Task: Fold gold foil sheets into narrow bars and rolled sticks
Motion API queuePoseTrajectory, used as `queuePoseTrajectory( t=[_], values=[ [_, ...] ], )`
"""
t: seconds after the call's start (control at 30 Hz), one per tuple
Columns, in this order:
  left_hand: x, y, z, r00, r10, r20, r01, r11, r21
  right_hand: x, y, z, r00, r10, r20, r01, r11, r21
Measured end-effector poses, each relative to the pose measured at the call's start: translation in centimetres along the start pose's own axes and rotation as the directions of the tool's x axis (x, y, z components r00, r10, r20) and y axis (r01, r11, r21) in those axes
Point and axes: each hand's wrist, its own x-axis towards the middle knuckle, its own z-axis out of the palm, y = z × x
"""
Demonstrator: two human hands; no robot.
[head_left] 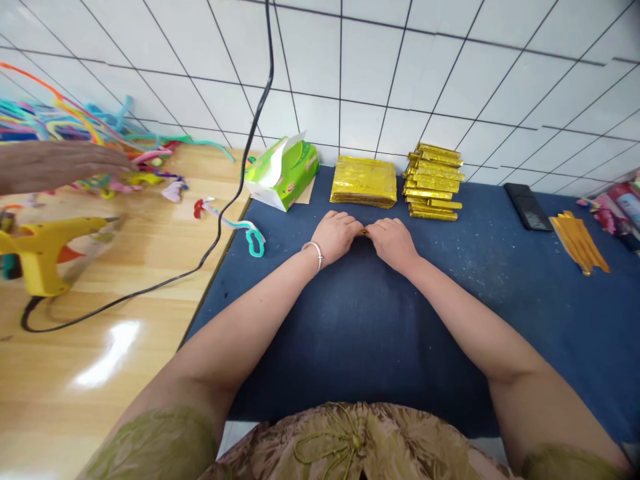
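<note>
Over the dark blue cloth (370,333), my left hand (336,237) and my right hand (390,241) meet almost fingertip to fingertip. Both are closed on a small gold piece (365,231); most of it is hidden under my fingers. Just beyond them lies a flat stack of gold sheets (363,179). To its right is a pile of rolled gold strips (434,180). A bracelet circles my left wrist.
Left of the cloth, a wooden table (150,360) holds a yellow glue gun (45,250), its black cord, and colourful fuzzy stems. Another person's hand (65,165) reaches over them. A green tissue box (285,170) stands near the tiled wall. A phone (527,207) and orange-gold strips (580,241) lie right.
</note>
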Motion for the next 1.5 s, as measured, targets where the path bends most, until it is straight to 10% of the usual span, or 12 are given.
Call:
queuePoseTrajectory(
  t=[1.5],
  values=[
    [0.3,-0.3,0.5,1.0,-0.008,0.012,0.008,0.999,-0.042,0.0,1.4,1.1,0.987,-0.075,-0.139,0.074,0.997,-0.013]
  ],
)
